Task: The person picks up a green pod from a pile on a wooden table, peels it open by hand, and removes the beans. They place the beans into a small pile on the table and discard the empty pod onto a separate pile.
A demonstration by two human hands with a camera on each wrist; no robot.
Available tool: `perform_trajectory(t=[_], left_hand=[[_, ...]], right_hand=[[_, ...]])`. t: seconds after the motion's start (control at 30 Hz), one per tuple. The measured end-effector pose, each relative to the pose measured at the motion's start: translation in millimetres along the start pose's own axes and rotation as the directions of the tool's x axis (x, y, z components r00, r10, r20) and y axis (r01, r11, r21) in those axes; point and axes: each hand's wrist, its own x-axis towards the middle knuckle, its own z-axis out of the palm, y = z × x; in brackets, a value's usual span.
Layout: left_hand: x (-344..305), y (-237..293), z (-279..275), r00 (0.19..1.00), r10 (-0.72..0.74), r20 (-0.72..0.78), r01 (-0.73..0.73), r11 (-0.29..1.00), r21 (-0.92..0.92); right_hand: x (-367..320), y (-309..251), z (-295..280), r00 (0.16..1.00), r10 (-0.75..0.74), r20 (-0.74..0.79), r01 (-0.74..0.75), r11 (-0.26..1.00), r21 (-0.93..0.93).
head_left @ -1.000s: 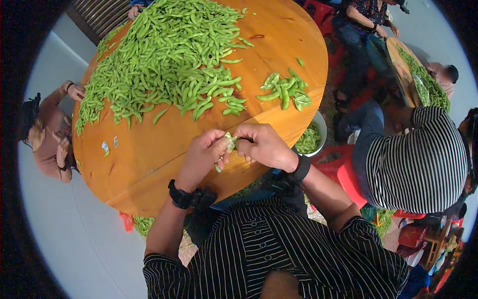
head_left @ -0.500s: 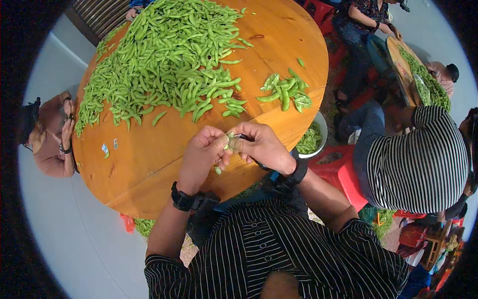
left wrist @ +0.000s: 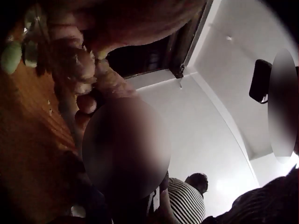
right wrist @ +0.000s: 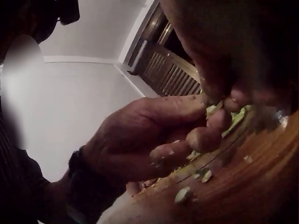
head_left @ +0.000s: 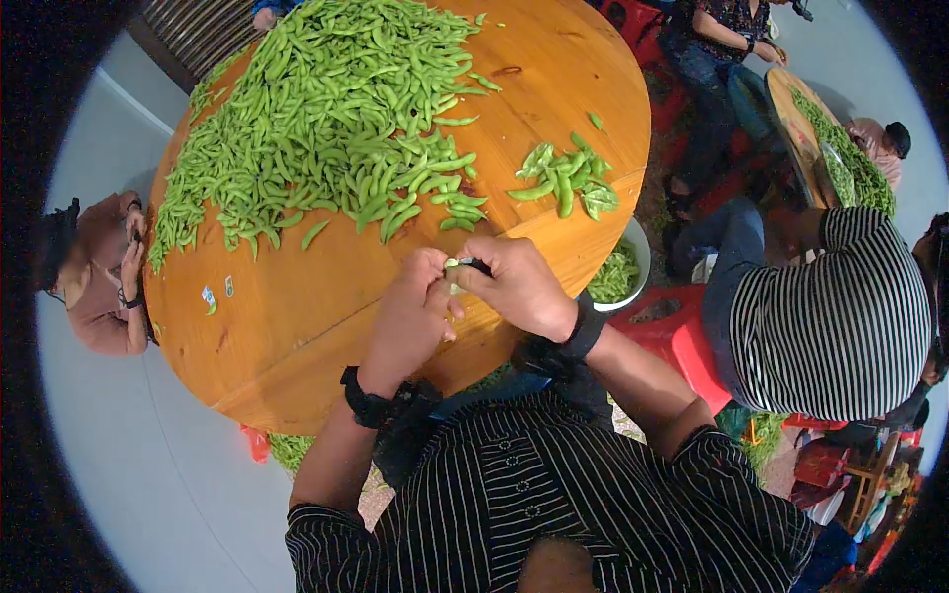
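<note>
Both hands meet above the near part of the round wooden table (head_left: 326, 361). My left hand (head_left: 405, 314) pinches a green soybean pod (head_left: 452, 265) between thumb and fingertips. On its other side, my right hand (head_left: 522, 289) pinches the same pod, and a dark strip shows between its thumb and forefinger. Most of the pod is hidden by fingers. In the right wrist view, a split green pod piece (right wrist: 237, 122) sticks out past the fingertips, with a loose pale bean (right wrist: 183, 194) below. Pale green beans (left wrist: 11, 57) appear beside the fingers in the left wrist view.
A large heap of soybean pods (head_left: 326, 128) covers the table's far side. Some pods with leaves (head_left: 568, 180) lie at its right. Beside the table edge stands a white bucket (head_left: 641, 259) of green pieces, near a red stool (head_left: 677, 336). Other people sit left and right.
My fingertips have drawn closer round the pod, and less of it shows. The bean below my left hand has gone from the head view. The person at left has drawn a hand back from the table.
</note>
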Motion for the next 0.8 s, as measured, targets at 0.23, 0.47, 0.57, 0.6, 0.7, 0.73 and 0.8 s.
perform_trajectory(t=[0.23, 0.47, 0.57, 0.6, 0.7, 0.73, 0.8], left_hand=[[5.0, -5.5, -9.0, 0.996, -0.076, 0.049, 0.074, 0.996, 0.043], [4.7, -5.5, -11.1, 0.995, -0.089, 0.041, 0.085, 0.992, 0.09], [4.5, -10.1, -11.0, 0.999, -0.034, -0.015, 0.035, 0.998, 0.048], [3.0, -7.3, -10.4, 1.0, -0.011, -0.029, 0.013, 0.997, 0.08], [2.0, -9.2, -11.3, 0.999, 0.025, -0.04, -0.021, 0.994, 0.109], [2.1, -12.0, -10.9, 0.999, 0.034, -0.036, -0.03, 0.994, 0.107], [3.9, -21.1, -8.0, 0.997, 0.06, -0.049, -0.055, 0.995, 0.083]], right_hand=[[5.6, -5.4, -3.7, 0.998, -0.07, 0.005, 0.07, 0.984, -0.167], [6.9, 0.7, 1.0, 0.99, -0.085, 0.109, 0.11, 0.96, -0.256], [7.4, -0.2, 2.8, 0.997, -0.073, 0.01, 0.073, 0.993, -0.089], [7.3, 0.6, 2.9, 0.997, -0.074, 0.011, 0.075, 0.993, -0.09], [8.2, 2.7, 3.0, 0.998, -0.054, 0.034, 0.055, 0.998, -0.026], [8.4, 2.9, 3.4, 0.999, -0.027, 0.024, 0.027, 1.0, 0.001], [8.0, 3.4, 4.6, 1.0, 0.004, 0.016, -0.004, 1.0, 0.026]])
